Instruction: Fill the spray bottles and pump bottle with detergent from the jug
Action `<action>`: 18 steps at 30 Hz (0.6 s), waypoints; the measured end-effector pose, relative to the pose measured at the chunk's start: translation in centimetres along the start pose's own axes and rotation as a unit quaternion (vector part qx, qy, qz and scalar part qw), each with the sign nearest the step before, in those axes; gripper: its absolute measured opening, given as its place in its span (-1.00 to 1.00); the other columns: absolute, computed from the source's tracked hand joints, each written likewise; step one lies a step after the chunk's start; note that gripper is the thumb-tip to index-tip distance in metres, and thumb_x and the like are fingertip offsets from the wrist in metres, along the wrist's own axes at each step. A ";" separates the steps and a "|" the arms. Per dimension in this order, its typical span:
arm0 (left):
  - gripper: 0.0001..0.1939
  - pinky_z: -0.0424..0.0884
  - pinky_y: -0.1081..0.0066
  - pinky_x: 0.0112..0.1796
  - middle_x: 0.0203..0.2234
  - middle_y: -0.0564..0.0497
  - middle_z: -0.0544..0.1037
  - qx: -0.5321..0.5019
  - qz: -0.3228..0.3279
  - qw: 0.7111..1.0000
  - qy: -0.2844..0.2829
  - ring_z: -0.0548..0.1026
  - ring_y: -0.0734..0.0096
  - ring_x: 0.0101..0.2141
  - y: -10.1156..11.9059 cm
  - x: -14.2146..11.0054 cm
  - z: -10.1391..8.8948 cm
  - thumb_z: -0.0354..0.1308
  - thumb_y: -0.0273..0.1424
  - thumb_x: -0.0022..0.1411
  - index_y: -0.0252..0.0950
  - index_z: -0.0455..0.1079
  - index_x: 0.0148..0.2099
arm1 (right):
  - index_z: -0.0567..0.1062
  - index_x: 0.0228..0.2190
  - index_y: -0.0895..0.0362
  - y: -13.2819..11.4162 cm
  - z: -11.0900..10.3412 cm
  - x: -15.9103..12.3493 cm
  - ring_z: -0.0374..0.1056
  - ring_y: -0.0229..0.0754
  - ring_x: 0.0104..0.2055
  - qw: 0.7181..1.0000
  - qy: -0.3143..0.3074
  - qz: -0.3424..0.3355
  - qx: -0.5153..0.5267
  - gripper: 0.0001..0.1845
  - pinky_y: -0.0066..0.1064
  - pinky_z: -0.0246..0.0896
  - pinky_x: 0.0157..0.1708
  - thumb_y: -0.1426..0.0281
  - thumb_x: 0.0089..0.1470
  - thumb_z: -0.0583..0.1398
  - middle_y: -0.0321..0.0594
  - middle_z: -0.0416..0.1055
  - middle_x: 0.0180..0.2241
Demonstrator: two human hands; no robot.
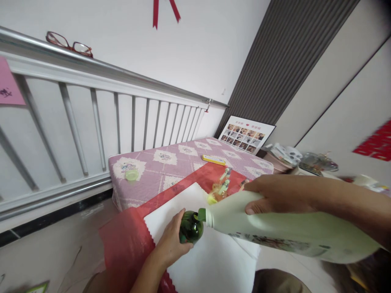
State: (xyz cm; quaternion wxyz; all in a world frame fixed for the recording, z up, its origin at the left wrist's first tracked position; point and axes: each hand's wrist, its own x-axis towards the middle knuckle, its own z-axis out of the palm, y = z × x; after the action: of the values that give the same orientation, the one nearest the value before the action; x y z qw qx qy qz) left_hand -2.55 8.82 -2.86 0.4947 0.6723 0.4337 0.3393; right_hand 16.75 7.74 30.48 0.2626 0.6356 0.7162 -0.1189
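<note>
My left hand (pixel 174 240) is wrapped around a small dark green glass bottle (pixel 192 228), held over a white sheet (pixel 210 256) with a scalloped edge. A big pale green plastic jug (pixel 275 232) lies tilted almost level in my right hand (pixel 265 193), which grips it from above. The jug's green spout (pixel 202 214) meets the mouth of the glass bottle. Whether liquid is flowing between them I cannot tell. Under the white sheet lies a red plastic sheet (pixel 122 240).
A low surface with a purple patterned cover (pixel 165 156) carries a pale green cap (pixel 132 175), a yellow-edged box (pixel 214 159) and small yellow-green items (pixel 224 186). A white railing (pixel 85 122) runs along the left, with eyeglasses (pixel 69 45) on top. A photo board (pixel 247 134) stands behind.
</note>
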 end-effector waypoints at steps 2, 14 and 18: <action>0.07 0.04 0.07 0.33 0.37 -0.13 0.13 0.002 -0.002 1.000 -0.002 0.13 0.07 0.33 0.1 0.0 0.0 0.27 -0.42 -0.10 -0.18 -0.14 0.41 | 0.50 -0.24 0.11 0.1 0.0 0.1 0.47 0.14 -0.13 1.000 -0.004 -0.002 0.002 -0.46 -0.17 0.26 -0.22 -0.08 0.03 0.11 0.00 0.54 -0.14; 0.08 0.04 0.07 0.33 0.37 -0.14 0.14 0.002 0.001 1.000 0.001 0.14 0.06 0.33 -0.2 -0.1 0.2 0.30 -0.42 -0.11 -0.17 -0.14 0.41 | 0.49 -0.25 0.09 0.0 -0.1 0.2 0.46 0.13 -0.12 1.000 0.000 0.005 -0.005 -0.47 -0.15 0.26 -0.20 -0.09 0.02 0.12 -0.03 0.53 -0.15; 0.08 0.06 0.07 0.32 0.36 -0.14 0.15 0.002 0.001 1.000 0.000 0.15 0.06 0.33 0.1 -0.1 0.1 0.29 -0.44 -0.11 -0.17 -0.13 0.41 | 0.49 -0.24 0.11 -0.1 -0.1 0.0 0.45 0.18 -0.09 1.000 0.005 0.002 -0.014 -0.44 -0.14 0.25 -0.20 -0.10 0.03 0.11 0.01 0.51 -0.13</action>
State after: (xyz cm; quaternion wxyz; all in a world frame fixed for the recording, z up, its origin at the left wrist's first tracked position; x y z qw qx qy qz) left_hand -2.51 8.69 -2.82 0.4929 0.6738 0.4337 0.3391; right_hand 16.67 7.80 30.55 0.2680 0.6337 0.7180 -0.1056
